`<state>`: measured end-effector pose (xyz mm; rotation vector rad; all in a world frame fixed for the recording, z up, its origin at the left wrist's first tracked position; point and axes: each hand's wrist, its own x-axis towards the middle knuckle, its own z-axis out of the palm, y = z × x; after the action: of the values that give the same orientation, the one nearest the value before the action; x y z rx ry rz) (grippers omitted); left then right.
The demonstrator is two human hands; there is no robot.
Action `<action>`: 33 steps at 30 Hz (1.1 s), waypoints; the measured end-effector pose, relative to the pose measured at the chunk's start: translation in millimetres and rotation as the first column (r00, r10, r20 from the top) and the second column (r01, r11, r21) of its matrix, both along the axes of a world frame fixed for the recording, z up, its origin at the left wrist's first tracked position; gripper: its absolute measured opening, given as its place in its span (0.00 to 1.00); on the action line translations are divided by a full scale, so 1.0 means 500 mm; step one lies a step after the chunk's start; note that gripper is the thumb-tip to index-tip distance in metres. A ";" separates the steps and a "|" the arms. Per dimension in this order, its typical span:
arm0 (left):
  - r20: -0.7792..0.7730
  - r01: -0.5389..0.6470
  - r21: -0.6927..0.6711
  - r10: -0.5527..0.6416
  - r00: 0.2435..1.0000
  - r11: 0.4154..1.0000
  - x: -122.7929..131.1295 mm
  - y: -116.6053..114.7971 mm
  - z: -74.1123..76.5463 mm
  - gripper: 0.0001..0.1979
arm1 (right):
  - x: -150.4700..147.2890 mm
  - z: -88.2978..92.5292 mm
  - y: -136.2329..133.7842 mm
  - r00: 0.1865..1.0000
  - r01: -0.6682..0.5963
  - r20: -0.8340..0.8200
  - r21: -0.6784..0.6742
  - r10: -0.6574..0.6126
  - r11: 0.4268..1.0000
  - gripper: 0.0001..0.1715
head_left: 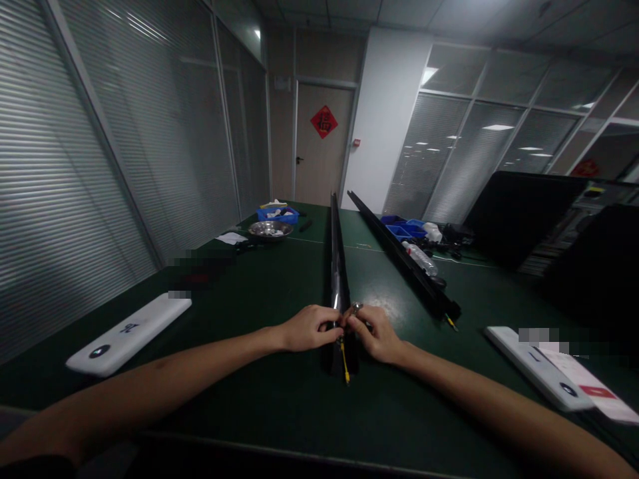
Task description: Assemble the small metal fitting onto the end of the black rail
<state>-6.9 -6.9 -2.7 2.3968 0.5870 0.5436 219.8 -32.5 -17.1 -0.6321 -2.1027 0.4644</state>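
Note:
A long, narrow black rail (337,266) with a glossy top runs away from me along the middle of the green table. At its near end, my left hand (312,328) is closed, thumb and fingers pinching from the left side. My right hand (377,332), with a ring on one finger, is closed on the rail's right edge. The fingertips of both hands almost meet, and any small part between them is hidden. A short yellow cable (344,362) with a plug hangs out below the fingers, at the rail's near end.
A second black rail (399,253) lies to the right, beside a plastic bottle (422,259) and blue bins (405,229). White devices lie left (132,332) and right (536,366). Farther back on the left are a metal bowl (259,230) and a blue basket (272,216).

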 end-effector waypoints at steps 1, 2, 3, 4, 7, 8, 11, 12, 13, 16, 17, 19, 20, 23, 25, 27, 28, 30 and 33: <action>-0.001 -0.001 -0.001 0.001 1.000 1.000 0.000 0.000 0.000 0.12 | 0.000 -0.001 0.002 1.000 -0.007 -0.002 0.002 0.007 1.000 0.19; -0.002 -0.002 -0.001 0.002 1.000 1.000 -0.001 -0.001 0.000 0.11 | 0.000 -0.002 0.003 1.000 -0.014 -0.004 0.002 0.014 1.000 0.20; -0.003 -0.002 0.002 0.002 1.000 1.000 -0.001 -0.001 0.000 0.11 | 0.001 -0.003 0.004 1.000 -0.019 -0.006 0.002 0.020 1.000 0.20; -0.003 -0.002 0.005 0.002 1.000 1.000 -0.001 0.000 0.000 0.11 | 0.001 -0.003 0.005 1.000 -0.025 -0.006 0.001 0.025 1.000 0.21; -0.003 -0.001 0.016 0.001 1.000 1.000 -0.001 0.001 -0.002 0.11 | 0.001 -0.003 0.006 0.999 -0.038 -0.005 -0.002 0.038 0.999 0.22; -0.003 -0.002 0.015 0.002 1.000 1.000 -0.001 0.001 -0.002 0.11 | 0.001 -0.003 0.006 0.999 -0.040 -0.005 -0.004 0.040 0.999 0.23; -0.007 -0.011 0.010 0.011 1.000 1.000 -0.001 0.001 -0.001 0.11 | 0.002 -0.003 0.004 0.999 -0.037 -0.019 -0.016 0.036 0.999 0.22; -0.009 -0.013 0.009 0.013 1.000 1.000 -0.001 0.000 0.000 0.11 | 0.003 -0.003 0.004 0.999 -0.032 -0.029 -0.024 0.032 0.999 0.22; -0.011 -0.014 0.010 0.014 1.000 1.000 -0.001 0.000 0.000 0.11 | 0.003 -0.003 0.003 0.999 -0.026 -0.040 -0.032 0.024 0.999 0.22; -0.010 -0.013 0.011 0.013 1.000 1.000 -0.001 0.001 -0.002 0.11 | 0.004 -0.002 0.001 0.998 -0.008 -0.055 -0.044 0.006 0.999 0.21; -0.008 -0.014 0.011 0.014 1.000 1.000 -0.001 0.001 -0.004 0.11 | 0.004 -0.002 0.000 0.999 -0.007 -0.054 -0.046 0.005 0.999 0.21; -0.008 -0.015 0.007 0.015 1.000 1.000 -0.001 0.003 -0.006 0.11 | 0.003 0.000 -0.002 0.999 -0.009 -0.048 -0.042 0.007 0.999 0.21; -0.007 -0.016 0.005 0.016 1.000 1.000 -0.001 0.003 -0.007 0.11 | 0.003 0.001 -0.002 0.999 -0.009 -0.044 -0.038 0.007 0.999 0.21; -0.004 -0.012 -0.010 0.012 1.000 1.000 -0.002 0.005 -0.008 0.12 | 0.001 0.004 -0.004 0.999 -0.010 -0.034 -0.022 0.009 1.000 0.20; -0.007 -0.011 -0.025 0.011 1.000 1.000 -0.003 0.005 -0.007 0.12 | 0.000 0.006 -0.004 0.999 -0.011 -0.031 -0.022 0.010 1.000 0.20; -0.015 -0.018 -0.039 0.017 1.000 0.999 -0.004 0.004 -0.006 0.12 | 0.000 0.007 -0.004 1.000 -0.008 -0.029 -0.027 0.007 1.000 0.20; -0.020 -0.021 -0.044 0.021 1.000 0.999 -0.004 0.004 -0.005 0.12 | 0.000 0.008 -0.004 1.000 -0.006 -0.028 -0.028 0.005 1.000 0.20; -0.023 -0.027 -0.047 0.026 0.999 0.999 -0.005 0.004 -0.005 0.12 | -0.001 0.008 -0.005 1.000 -0.004 -0.027 -0.025 0.003 1.000 0.20; -0.021 -0.030 -0.041 0.029 0.999 0.999 -0.005 0.005 -0.007 0.13 | -0.002 0.007 -0.005 1.000 -0.007 -0.020 -0.012 0.007 1.000 0.19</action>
<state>-9.3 -4.6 -6.0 2.3602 0.6375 0.5149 218.8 -35.3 -13.6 -0.6247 -2.0856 0.4858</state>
